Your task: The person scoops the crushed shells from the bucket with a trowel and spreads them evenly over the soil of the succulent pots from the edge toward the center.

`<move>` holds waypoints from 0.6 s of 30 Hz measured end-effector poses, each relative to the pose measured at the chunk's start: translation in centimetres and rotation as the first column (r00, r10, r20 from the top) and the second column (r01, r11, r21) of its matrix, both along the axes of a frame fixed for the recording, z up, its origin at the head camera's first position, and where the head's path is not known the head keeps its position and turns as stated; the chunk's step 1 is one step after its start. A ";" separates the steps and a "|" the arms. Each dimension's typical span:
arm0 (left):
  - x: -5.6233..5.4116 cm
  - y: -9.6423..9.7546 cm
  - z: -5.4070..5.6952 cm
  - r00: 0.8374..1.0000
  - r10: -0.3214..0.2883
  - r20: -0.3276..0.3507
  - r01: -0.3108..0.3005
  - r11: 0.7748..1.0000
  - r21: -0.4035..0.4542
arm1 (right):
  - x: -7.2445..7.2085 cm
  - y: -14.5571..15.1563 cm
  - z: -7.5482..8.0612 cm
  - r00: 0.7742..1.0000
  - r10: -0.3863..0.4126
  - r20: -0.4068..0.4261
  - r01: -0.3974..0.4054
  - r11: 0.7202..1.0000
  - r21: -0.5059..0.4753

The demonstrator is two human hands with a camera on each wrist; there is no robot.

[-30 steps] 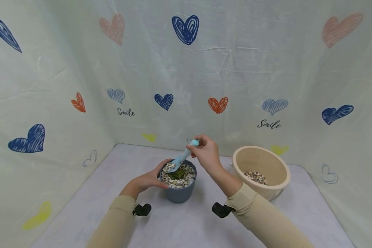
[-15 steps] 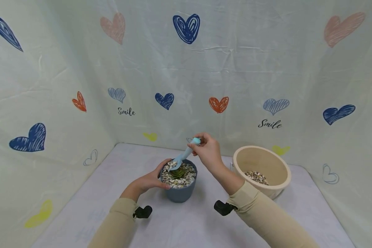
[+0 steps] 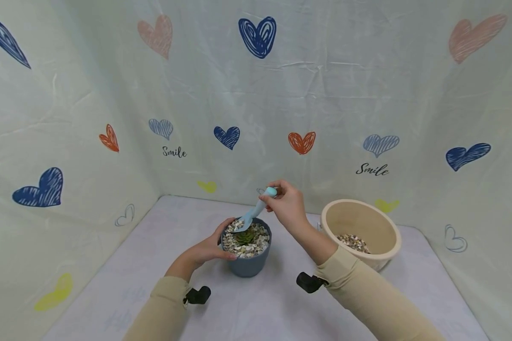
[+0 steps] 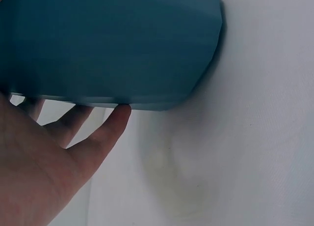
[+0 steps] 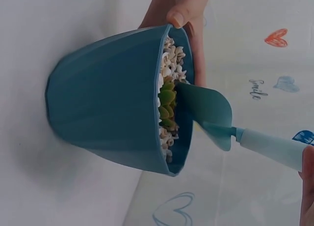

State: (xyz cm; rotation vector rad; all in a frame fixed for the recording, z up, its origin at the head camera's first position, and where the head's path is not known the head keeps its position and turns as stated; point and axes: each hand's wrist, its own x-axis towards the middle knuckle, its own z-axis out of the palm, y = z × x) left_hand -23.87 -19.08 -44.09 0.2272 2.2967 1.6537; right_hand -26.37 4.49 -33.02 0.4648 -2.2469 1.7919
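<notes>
A blue-grey plant pot stands on the table, holding a green succulent ringed by pale pebbles. My left hand grips the pot from its left side, thumb at the near rim and fingers round the back. In the left wrist view, fingertips press against the pot's wall. My right hand pinches the handle end of a light blue toy-like trowel. Its blade slants down inside the rim, right beside the succulent, in the right wrist view.
To the right stands a cream bucket with a layer of pebbles at its bottom. Behind the table hangs a pale curtain printed with hearts. Both wrists carry small black cameras.
The trowel's blade has lifted slightly at the succulent, showing more of the green leaves. My right hand has risen a little with it. The left hand keeps its grip on the pot.
</notes>
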 end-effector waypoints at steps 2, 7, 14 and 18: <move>0.1 0.1 0.0 1.000 0.010 0.001 -0.010 1.000 0.002 | 0.0 0.1 0.1 1.000 0.002 -0.006 -0.002 1.000 0.009; 0.4 0.2 -0.1 1.000 0.022 -0.008 -0.022 1.000 0.012 | 0.1 0.3 0.4 1.000 0.007 -0.023 -0.006 1.000 0.031; 0.6 0.5 -0.2 0.998 0.056 0.009 -0.056 0.998 0.002 | 0.0 0.6 0.5 1.000 0.005 -0.026 -0.004 0.999 0.042; 0.7 0.6 -0.2 0.998 0.070 0.011 -0.069 0.998 -0.006 | -0.1 0.7 0.6 0.999 0.002 -0.034 0.000 0.999 0.047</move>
